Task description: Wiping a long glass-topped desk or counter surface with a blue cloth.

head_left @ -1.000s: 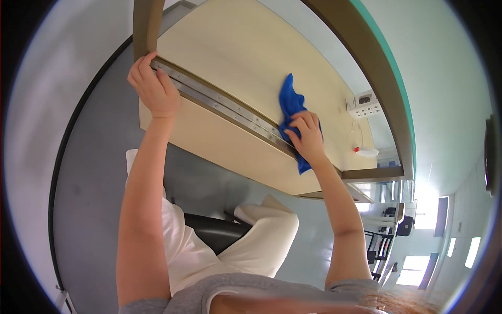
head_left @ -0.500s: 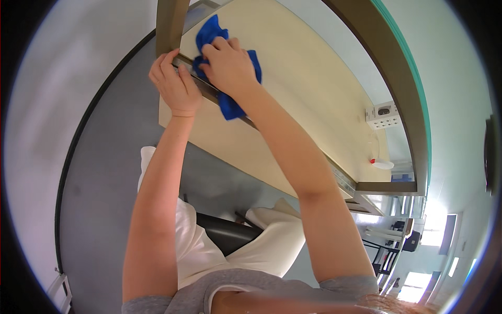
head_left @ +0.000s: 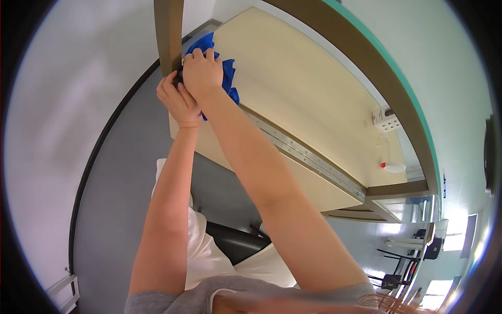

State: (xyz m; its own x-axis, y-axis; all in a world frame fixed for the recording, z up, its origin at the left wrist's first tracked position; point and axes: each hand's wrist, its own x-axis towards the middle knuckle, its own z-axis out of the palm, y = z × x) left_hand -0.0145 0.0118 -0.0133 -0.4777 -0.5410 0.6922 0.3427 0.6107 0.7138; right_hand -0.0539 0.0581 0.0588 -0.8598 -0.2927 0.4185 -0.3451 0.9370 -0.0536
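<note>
A crumpled blue cloth [head_left: 228,78] lies bunched under my right hand [head_left: 203,73], whose curled fingers press it at the left corner of a cream board [head_left: 298,78]. My left hand [head_left: 179,102] is just beside and below it, fingers bent round the foot of a brown metal post [head_left: 168,36], where the metal frame meets the board's front edge. The two hands touch or overlap here. What lies beneath the right palm is hidden. A perforated metal strip [head_left: 293,142] runs along the board's front from the cloth toward the right.
On the board's right end stand a white box [head_left: 386,119] and a white spray bottle with a red tip [head_left: 393,167]. A brown frame with a glass edge [head_left: 402,89] arches over the board. A black seat [head_left: 238,242] is below me; a white wall [head_left: 47,104] rises at left.
My right hand has slid left with the cloth into the corner by the post, uncovering more of the metal strip. The left hand stays at the post's foot. The view has shifted slightly.
</note>
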